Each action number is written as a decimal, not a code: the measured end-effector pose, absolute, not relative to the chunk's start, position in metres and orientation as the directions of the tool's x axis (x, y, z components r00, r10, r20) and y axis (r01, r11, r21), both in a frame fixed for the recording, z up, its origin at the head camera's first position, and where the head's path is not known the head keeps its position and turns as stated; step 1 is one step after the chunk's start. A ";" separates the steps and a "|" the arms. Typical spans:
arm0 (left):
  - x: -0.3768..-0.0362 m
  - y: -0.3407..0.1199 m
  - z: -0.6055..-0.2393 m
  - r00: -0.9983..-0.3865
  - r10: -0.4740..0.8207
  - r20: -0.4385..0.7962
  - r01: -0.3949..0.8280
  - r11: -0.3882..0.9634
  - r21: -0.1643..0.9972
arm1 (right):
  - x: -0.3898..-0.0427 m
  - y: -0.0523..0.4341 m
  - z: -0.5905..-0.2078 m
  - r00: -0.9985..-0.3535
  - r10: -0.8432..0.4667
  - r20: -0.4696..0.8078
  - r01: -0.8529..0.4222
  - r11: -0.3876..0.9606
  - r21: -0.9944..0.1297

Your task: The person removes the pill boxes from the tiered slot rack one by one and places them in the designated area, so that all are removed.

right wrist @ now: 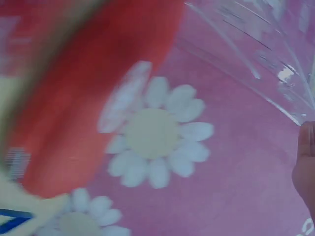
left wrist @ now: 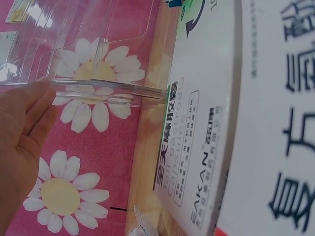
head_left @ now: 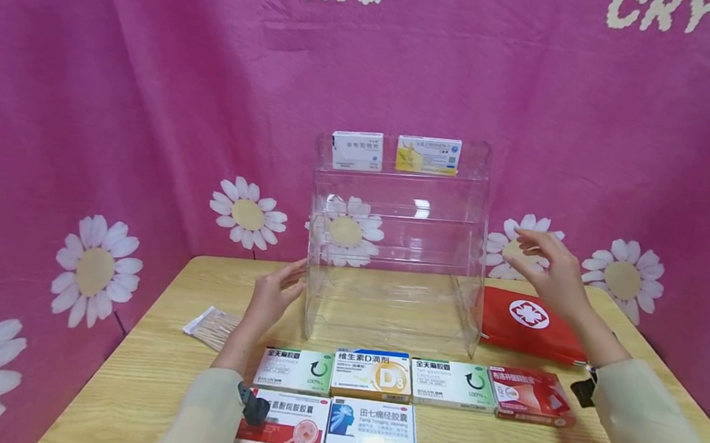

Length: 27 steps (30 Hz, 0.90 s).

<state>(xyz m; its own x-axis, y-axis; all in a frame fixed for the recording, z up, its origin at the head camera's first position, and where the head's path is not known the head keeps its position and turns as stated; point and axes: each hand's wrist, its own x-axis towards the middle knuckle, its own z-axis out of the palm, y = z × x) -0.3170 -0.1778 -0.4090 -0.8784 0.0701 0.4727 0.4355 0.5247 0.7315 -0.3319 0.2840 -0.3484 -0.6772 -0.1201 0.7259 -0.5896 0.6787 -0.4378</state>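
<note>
A clear plastic tiered display rack (head_left: pixel 401 215) stands at the back of the wooden table. On its top tier are a white medicine box (head_left: pixel 357 151) and a yellow-and-white medicine box (head_left: pixel 427 155). My left hand (head_left: pixel 275 297) rests its fingertips on the rack's left side; in the left wrist view, the fingers (left wrist: pixel 37 105) lie fairly straight along the panel edge. To the right of the rack my right hand (head_left: pixel 550 268) is raised in the air, fingers loosely bent, holding nothing. Only part of it shows in the right wrist view, which is blurred.
Several medicine boxes, among them a vitamin D box (head_left: pixel 371 376) and a red box (head_left: pixel 530 397), lie in two rows before the rack. A red pouch (head_left: pixel 528 325) with a white cross emblem lies right; a pack of cotton swabs (head_left: pixel 211 328) left. Pink curtain (head_left: pixel 171 96) hangs behind.
</note>
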 end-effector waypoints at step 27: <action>-0.318 -0.180 -0.412 -0.871 0.076 0.486 0.450 0.522 0.724 | -0.444 0.197 -0.219 -0.639 -0.268 0.721 -0.568 0.797 -0.206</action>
